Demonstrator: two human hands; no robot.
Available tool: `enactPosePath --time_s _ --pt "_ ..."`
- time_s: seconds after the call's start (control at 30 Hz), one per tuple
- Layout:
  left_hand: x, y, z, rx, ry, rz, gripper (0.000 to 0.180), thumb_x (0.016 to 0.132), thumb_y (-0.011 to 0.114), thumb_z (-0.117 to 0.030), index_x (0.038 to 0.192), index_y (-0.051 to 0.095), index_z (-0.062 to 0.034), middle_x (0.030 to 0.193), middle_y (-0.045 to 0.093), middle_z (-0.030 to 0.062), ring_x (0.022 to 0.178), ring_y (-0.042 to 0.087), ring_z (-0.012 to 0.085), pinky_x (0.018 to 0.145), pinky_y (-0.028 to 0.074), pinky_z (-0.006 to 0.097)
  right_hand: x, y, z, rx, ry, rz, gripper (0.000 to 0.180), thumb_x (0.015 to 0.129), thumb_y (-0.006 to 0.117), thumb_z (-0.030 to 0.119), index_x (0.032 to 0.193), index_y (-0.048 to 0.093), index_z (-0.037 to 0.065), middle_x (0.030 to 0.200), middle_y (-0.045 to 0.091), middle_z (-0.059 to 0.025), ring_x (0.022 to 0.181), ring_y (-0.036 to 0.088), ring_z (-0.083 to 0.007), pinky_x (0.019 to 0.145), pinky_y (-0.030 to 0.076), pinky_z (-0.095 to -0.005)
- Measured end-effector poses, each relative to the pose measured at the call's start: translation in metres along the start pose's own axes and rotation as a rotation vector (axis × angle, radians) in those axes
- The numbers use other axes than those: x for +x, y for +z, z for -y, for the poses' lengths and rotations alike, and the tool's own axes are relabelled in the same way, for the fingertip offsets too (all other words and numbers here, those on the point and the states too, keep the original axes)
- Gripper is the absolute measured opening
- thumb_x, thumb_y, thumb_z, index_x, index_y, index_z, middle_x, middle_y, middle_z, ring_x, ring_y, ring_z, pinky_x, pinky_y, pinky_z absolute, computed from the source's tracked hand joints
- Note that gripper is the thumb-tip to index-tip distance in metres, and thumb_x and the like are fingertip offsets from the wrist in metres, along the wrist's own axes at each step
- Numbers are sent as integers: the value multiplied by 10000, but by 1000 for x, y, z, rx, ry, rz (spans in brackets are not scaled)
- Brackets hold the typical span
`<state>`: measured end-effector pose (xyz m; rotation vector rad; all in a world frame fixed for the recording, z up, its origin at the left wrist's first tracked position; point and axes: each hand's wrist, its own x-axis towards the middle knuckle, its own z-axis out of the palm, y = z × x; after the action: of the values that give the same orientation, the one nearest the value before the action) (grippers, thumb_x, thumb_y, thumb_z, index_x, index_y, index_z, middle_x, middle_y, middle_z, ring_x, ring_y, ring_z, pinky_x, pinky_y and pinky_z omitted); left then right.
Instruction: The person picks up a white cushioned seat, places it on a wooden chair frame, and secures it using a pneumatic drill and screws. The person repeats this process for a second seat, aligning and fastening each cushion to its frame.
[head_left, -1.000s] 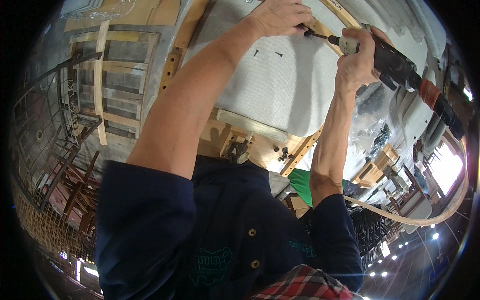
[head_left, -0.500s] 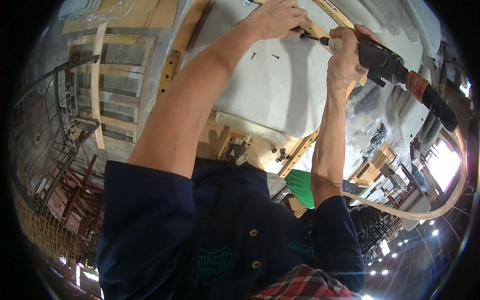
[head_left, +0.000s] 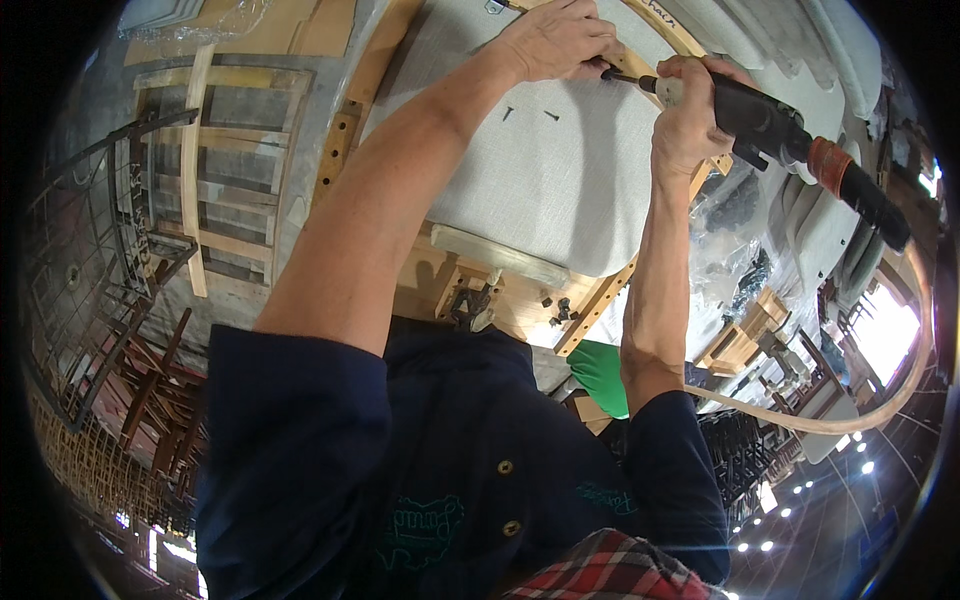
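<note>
A black power screwdriver (head_left: 750, 108) with an orange collar and a hose at its rear is gripped in my right hand (head_left: 684, 125). Its long bit (head_left: 632, 78) points left, toward the fingertips of my left hand (head_left: 555, 42). Those fingers are pinched at the bit's tip, around a small dark piece that I cannot make out. Beneath both hands lies a pale grey fabric-covered panel (head_left: 540, 190), rounded at its corners. Two loose screws, a left one (head_left: 508, 114) and a right one (head_left: 552, 116), rest on it.
Wooden strips with holes (head_left: 600, 305) frame the panel. A toggle clamp (head_left: 470, 300) and several small black parts (head_left: 562, 310) sit at the near side. The beige hose (head_left: 830, 425) loops at the right. A wooden pallet (head_left: 225, 170) and a wire rack (head_left: 100, 200) stand left.
Both hands stay at nearly the same spot, with the bit still at my left fingertips. The screwdriver's rear end has shifted very slightly left and down.
</note>
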<state>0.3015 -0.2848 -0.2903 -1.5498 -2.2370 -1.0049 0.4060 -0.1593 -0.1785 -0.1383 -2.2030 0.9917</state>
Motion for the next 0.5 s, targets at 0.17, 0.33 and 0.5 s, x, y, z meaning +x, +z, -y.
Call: enactPosePath --time_s 0.17,0.33,0.5 --pt "0 0 1 20 52 -55 270 788 725 -325 973 696 -130 983 606 9 995 544 226 917 461 371 1 -5 -9 -161 -84 91 179 830 592 18 769 737 105 913 671 15 1034 614 -152 971 453 -323" --pt "-1 2 1 -9 40 -72 266 785 720 -328 951 686 -122 992 609 13 998 545 233 920 463 377 -2 1 -5 -82 -22 16 186 821 597 19 765 756 97 953 644 -2 1042 618 -158 962 465 -328" --pt "-1 2 2 -10 36 -69 259 786 721 -328 936 679 -121 987 605 15 990 546 239 910 468 385 0 6 -9 185 71 -70 40 831 651 -17 845 634 16 756 721 -24 727 673 -117 797 512 -246"
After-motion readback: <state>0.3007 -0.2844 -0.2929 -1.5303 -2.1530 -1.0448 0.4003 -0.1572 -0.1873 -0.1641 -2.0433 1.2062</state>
